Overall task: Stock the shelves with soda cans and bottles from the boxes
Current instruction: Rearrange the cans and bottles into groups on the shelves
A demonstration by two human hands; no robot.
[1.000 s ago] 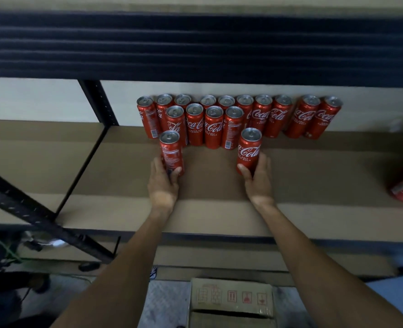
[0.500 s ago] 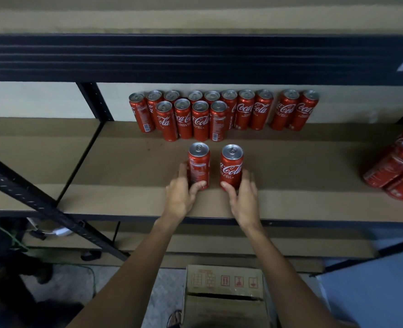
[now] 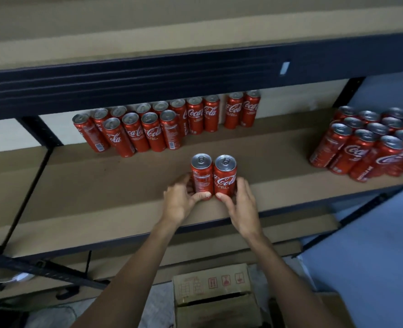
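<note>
I have my left hand [image 3: 180, 201] wrapped low round the left can [image 3: 202, 176], thumb across its front. My right hand [image 3: 241, 204] clasps the right can [image 3: 225, 177] the same way. Both cans stand upright on the shelf board [image 3: 101, 185], touching each other between my palms, close to the board's front edge.

My worry is the height of the hold. These cans are tall and slim and I grip them near the base, so if I shove them forward and the board drags at the bottoms, I expect the tops to tip away from my fingers.

Beyond my fingertips stand the back rows [image 3: 148, 129], packed close. A can arriving too fast or tilted could, I judge, knock several over in a chain.

If I squeeze unevenly, one can may slide off the other and twist out of my thumb. A can pulled toward my wrists could go off the edge toward the cardboard box [image 3: 213, 294] below. The cluster [image 3: 370, 145] off my right hand is well apart and seems safe.
</note>
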